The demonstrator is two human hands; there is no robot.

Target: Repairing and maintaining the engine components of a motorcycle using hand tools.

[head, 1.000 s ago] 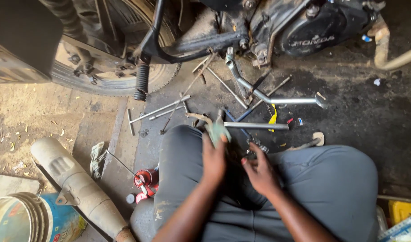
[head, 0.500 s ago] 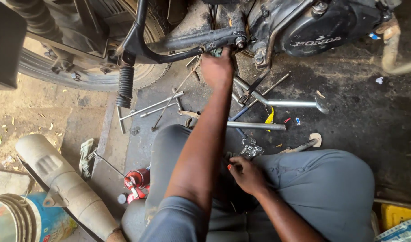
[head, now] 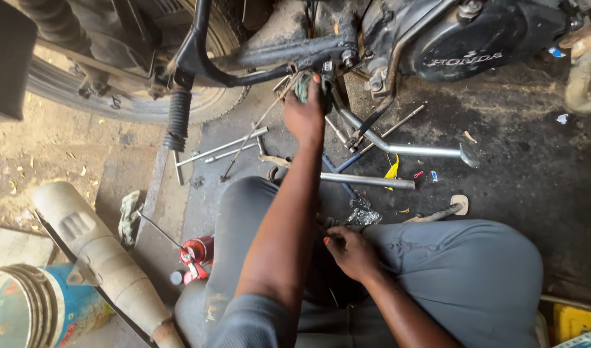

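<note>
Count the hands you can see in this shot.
2. The left hand is stretched forward, pressing a greenish rag against the motorcycle frame. The right hand rests low between the person's knees. No other hands show.

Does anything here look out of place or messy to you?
Yes. A detached exhaust pipe lies on the ground beside a blue bucket, off the motorcycle. Metal rods and tools are scattered across the dark, stained floor. The left hand reaches to the motorcycle frame.
</note>
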